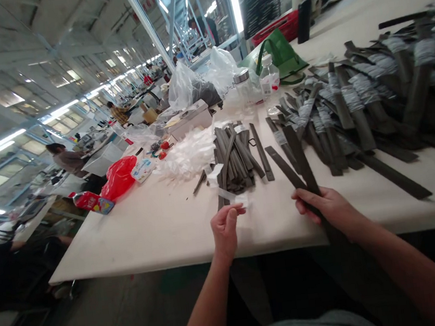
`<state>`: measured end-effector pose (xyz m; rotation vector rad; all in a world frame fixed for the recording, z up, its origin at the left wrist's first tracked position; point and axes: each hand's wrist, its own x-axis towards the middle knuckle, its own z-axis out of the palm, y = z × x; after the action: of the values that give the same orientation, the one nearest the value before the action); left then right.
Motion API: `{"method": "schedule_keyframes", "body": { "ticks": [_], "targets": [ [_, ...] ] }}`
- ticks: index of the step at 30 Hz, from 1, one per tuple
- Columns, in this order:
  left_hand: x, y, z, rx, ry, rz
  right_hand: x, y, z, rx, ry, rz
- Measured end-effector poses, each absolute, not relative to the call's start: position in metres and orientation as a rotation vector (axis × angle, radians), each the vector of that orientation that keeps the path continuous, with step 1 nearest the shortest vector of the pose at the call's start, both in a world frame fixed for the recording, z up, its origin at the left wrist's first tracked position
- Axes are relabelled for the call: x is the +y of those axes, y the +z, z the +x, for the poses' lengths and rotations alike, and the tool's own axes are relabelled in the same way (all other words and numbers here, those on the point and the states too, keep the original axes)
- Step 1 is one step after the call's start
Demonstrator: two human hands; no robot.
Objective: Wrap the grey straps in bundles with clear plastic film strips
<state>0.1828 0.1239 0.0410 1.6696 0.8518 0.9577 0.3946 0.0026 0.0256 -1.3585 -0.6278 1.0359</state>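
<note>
My right hand (325,208) grips the lower ends of dark fabric strips (294,167), which fan upward across the white work table (170,231). My left hand (225,230) pinches a small white paper strip (231,197) near the table's front edge. Just beyond it lies a loose pile of dark strips (235,161), beside a heap of white paper scraps (187,156). Several bundles of dark strips wrapped with grey-white bands (366,93) cover the table's right side.
A clear plastic bottle (269,81), a lidded jar (244,89), plastic bags (189,85), a green bag (281,53) and a red plastic bag (119,177) stand along the table. Beyond it, co-workers (70,161) sit in long factory rows.
</note>
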Motion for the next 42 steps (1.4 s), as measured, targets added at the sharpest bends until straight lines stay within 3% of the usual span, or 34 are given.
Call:
{"method": "schedule_keyframes", "body": {
  "ticks": [11,16,23,34,42],
  "targets": [
    [0.062,0.035,0.161,0.952,0.911,1.500,0.042,0.026,0.312,-0.741,1.154,-1.297],
    [0.059,0.034,0.158,0.964,0.927,1.240,0.041,0.040,0.309,-0.951,0.974,-1.341],
    [0.071,0.035,0.159,0.927,0.587,1.188,0.040,0.048,0.306,-1.319,0.649,-1.441],
    [0.101,0.043,0.174,0.910,0.730,0.738,-0.035,0.042,0.338,-1.021,0.949,-1.485],
    [0.108,0.053,0.194,0.832,0.781,0.630,-0.094,0.019,0.332,-1.195,1.015,-1.685]
  ]
}}
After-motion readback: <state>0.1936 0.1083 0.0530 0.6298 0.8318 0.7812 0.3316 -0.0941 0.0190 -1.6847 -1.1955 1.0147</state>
